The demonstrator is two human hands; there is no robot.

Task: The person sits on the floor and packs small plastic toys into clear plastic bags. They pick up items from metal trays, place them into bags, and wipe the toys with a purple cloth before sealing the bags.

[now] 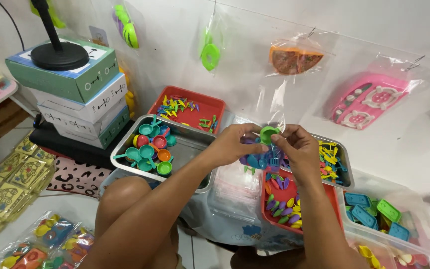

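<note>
Both hands met mid-frame. Right hand (pixel 299 147) pinched green toy cup (pixel 268 133) at its 10 o'clock; left hand (pixel 235 144) gripped clear bag (pixel 269 107), standing upright.

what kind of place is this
Probably a home workshop for packing small plastic toys. Metal trays hold sorted toy pans, filled sample bags hang on the wall, and both hands fill a clear bag.

toy pieces (pixel 261 160) half hidden behind hands (pixel 267 147), bin (pixel 399 234) cut off
</note>
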